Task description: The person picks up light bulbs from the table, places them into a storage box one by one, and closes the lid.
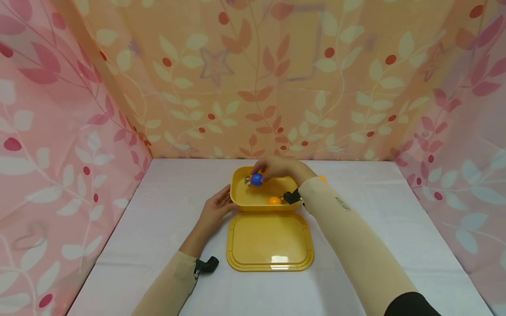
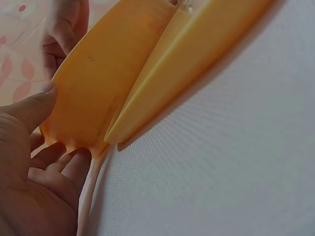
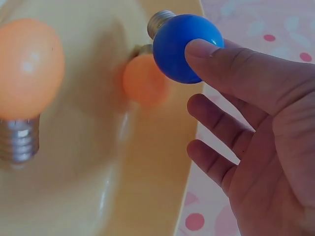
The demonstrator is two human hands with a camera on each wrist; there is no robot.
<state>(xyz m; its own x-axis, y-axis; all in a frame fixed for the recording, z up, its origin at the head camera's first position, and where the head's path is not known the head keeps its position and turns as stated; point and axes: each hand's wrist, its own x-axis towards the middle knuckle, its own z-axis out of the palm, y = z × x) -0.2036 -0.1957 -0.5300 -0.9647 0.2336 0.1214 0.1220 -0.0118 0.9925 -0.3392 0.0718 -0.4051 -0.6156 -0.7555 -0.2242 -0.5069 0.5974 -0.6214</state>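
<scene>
One blue light bulb (image 1: 256, 179) pinched by right hand (image 1: 278, 168), other fingers loosely spread, over far left of yellow box (image 1: 249, 208) | left hand (image 1: 214, 210) grips box's left end, thumb at rim | right-wrist view: two orange light bulbs (image 3: 30, 69) inside; head view plainly: one

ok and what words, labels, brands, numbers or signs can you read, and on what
"Let's Slim", small dark print on the person's beige right sleeve; the second word is blurred, so unsure.
None readable on the round blue bulb, rectangular yellow plastic box or its flat yellow lid.
</scene>
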